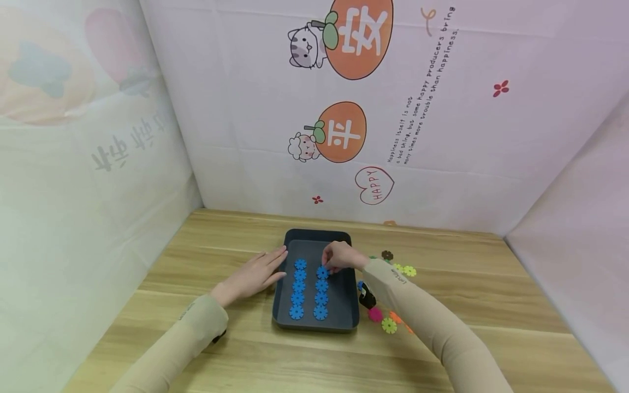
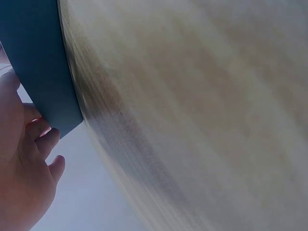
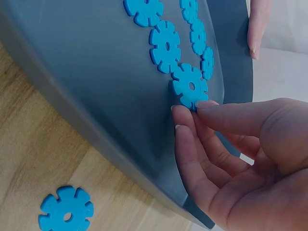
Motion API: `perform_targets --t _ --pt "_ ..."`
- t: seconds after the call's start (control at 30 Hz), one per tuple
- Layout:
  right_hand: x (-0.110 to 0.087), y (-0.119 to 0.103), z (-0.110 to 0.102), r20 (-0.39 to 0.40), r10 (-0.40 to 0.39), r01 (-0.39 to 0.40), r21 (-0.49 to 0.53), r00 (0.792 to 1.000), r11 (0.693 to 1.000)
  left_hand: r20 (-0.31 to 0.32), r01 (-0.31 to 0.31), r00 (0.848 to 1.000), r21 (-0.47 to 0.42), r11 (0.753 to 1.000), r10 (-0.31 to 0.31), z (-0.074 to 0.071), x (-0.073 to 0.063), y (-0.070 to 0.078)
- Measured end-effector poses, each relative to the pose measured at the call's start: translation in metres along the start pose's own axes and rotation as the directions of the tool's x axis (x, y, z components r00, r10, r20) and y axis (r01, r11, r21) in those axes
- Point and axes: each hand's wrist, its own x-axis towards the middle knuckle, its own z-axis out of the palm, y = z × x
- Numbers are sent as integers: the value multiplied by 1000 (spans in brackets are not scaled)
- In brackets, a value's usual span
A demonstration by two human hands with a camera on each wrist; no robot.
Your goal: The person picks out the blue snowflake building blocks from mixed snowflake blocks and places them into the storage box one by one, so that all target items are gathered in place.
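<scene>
My right hand (image 1: 341,256) is over the right side of a dark grey tray (image 1: 308,249), thumb and fingertips pinching the edge of a blue snowflake disc (image 3: 189,86). This notched disc, with a hole in its middle, is at the far end of the right row of blue discs (image 1: 321,298), against the one before it. A second row of blue discs (image 1: 297,286) runs alongside on the left. My left hand (image 1: 251,276) rests at the tray's left edge, fingers extended; in the left wrist view its fingers lie along the tray's side (image 2: 41,62).
Right of the tray, loose discs lie on the wooden table (image 1: 236,338): a blue one (image 3: 66,211), a pink one (image 1: 375,314), yellow-green ones (image 1: 389,326), orange ones (image 1: 395,317) and a brown one (image 1: 387,255). My right forearm hides part of them. Printed cloth walls (image 1: 265,180) enclose the table.
</scene>
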Motion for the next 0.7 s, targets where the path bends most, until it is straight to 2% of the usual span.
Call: perform_targets --t 0.47,0.7 --pt "-3 -2 2 -18 -9 8 -36 1000 999 -15 -2 1000 -9 1000 2 -1 0 3" --pt "-5 1 -4 -28 -28 28 -1 999 1000 -7 9 1000 -4 1000 -9 -2 0 5"
